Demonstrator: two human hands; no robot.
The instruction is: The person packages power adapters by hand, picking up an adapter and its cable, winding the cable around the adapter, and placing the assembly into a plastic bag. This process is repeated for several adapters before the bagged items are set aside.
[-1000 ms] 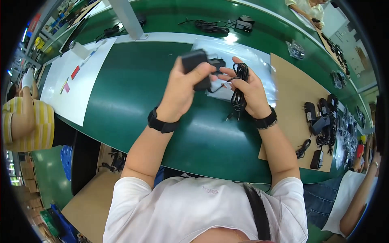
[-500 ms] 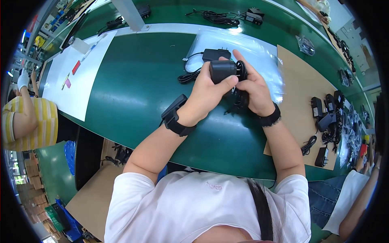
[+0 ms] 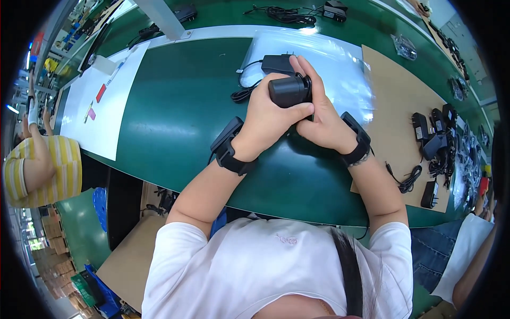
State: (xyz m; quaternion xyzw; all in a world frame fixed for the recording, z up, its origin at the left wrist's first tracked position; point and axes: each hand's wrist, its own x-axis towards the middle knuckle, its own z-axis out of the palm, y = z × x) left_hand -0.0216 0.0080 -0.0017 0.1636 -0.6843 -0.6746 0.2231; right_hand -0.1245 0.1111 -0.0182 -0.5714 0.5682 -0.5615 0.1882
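Above the green tabletop, my left hand (image 3: 268, 111) is closed round a black power adapter (image 3: 289, 91), its thumb along the near side. My right hand (image 3: 328, 121) presses against the adapter's right end, fingers pointing away from me. A dark loop of cable shows at that end; the rest is hidden between my hands. Just beyond them, a second black adapter (image 3: 276, 64) lies on a stack of clear plastic bags (image 3: 342, 72), its coiled cable (image 3: 241, 95) over the left edge.
Brown cardboard (image 3: 396, 101) at the right bears several adapters (image 3: 436, 135), with bagged ones (image 3: 467, 170) beyond. At the left lies a white sheet (image 3: 98, 130) with a small red item (image 3: 101, 93). A metal post (image 3: 162, 18) rises behind. Co-workers (image 3: 50, 173) stand either side.
My right hand has closed in against the adapter and its wrist has turned. The cable that hung below my hands is now mostly hidden. The view has shifted slightly.
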